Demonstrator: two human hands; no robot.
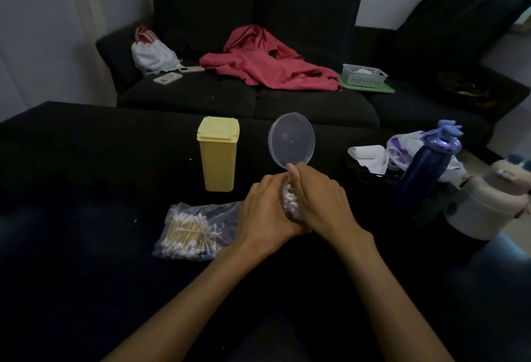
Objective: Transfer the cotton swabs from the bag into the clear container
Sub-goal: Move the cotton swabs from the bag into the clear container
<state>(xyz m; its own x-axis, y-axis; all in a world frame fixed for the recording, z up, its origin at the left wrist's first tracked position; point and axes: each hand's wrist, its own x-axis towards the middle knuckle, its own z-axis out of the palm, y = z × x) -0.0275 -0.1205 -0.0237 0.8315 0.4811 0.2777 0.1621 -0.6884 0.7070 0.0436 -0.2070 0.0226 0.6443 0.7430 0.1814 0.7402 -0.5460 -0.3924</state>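
Step in hand: loading. Left hand (265, 212) and right hand (321, 200) both curl round the clear container (291, 203) (hinged lid (291, 140) standing open), swabs inside. The bag (192, 229), at 9 o'clock, holds more swabs. Next move: free one hand toward the bag; yellow bin (218, 154) at 11 o'clock, desk (86, 177) open leftward.

We see a dim, underexposed room where the black desk (86, 160) and dark sofa (258, 102) swallow nearly all detail and no distinct shadows show. Pale daylight enters at the far right, brightening the wall and the floor (517, 235) there. The wide lens bends straight lines near the edges, and the corners look soft and slightly smeared.
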